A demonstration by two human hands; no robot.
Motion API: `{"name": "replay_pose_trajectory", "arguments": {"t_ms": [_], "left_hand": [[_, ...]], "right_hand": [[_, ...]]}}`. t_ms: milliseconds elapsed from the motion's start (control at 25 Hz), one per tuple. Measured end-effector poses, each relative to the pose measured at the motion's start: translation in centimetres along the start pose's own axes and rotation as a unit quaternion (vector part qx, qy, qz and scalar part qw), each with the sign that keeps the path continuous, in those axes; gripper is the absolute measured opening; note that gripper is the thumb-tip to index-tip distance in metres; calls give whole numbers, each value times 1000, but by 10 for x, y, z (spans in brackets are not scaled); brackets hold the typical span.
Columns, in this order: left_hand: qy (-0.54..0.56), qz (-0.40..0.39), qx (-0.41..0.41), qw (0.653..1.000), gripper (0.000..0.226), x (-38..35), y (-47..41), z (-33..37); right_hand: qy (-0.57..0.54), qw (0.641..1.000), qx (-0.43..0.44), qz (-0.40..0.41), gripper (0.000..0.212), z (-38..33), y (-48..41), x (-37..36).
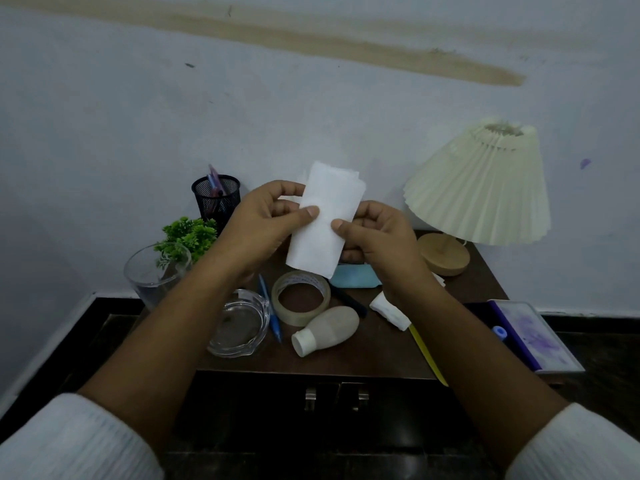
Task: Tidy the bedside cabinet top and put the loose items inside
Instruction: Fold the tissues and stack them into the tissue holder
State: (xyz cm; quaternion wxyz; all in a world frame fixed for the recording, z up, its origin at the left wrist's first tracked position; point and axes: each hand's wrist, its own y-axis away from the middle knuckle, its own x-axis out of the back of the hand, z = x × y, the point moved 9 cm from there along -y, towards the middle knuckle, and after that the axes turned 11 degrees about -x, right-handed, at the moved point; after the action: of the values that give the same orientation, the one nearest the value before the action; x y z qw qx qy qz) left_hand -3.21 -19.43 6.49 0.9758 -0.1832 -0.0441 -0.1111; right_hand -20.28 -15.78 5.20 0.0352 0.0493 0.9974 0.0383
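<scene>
Pale wall behind; dark wooden cabinet surface (381, 355) cluttered. Folded white tissue (320, 220) held above surface, pinched at both side edges: left hand (263, 226) grip closed on left edge, right hand (377, 240) grip closed on right edge. Tissue judged very light, soft, limp, easily torn; best taken by folded edges, gently. Below lie tape roll (300, 297), small bottle (327, 330), blue pen (272, 313), glass ashtray (239, 327). Ashtray judged fragile, heavier; bottle likely to roll.

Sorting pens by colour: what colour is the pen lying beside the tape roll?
Blue. The pen shows in the head view, left of the tape roll.
</scene>
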Motion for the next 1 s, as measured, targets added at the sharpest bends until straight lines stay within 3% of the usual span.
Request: {"name": "replay_pose_trajectory", "arguments": {"t_ms": [160,280,400,760,1000], "left_hand": [[-10,-6,-3,1000,26,-6,0,-3],[-22,16,-16,1000,25,-2,-2,-3],[-33,-3,-45,998,12,-6,1,5],[41,-91,1,995,58,-22,7,3],[54,-68,0,996,53,-20,6,0]], "right_hand": [[5,999,23,31,39,-5,2,9],[20,996,67,49,25,-9,3,13],[37,997,62,6,15,-12,7,6],[23,999,29,-11,52,-8,3,11],[19,999,45,-8,50,-8,1,12]]}}
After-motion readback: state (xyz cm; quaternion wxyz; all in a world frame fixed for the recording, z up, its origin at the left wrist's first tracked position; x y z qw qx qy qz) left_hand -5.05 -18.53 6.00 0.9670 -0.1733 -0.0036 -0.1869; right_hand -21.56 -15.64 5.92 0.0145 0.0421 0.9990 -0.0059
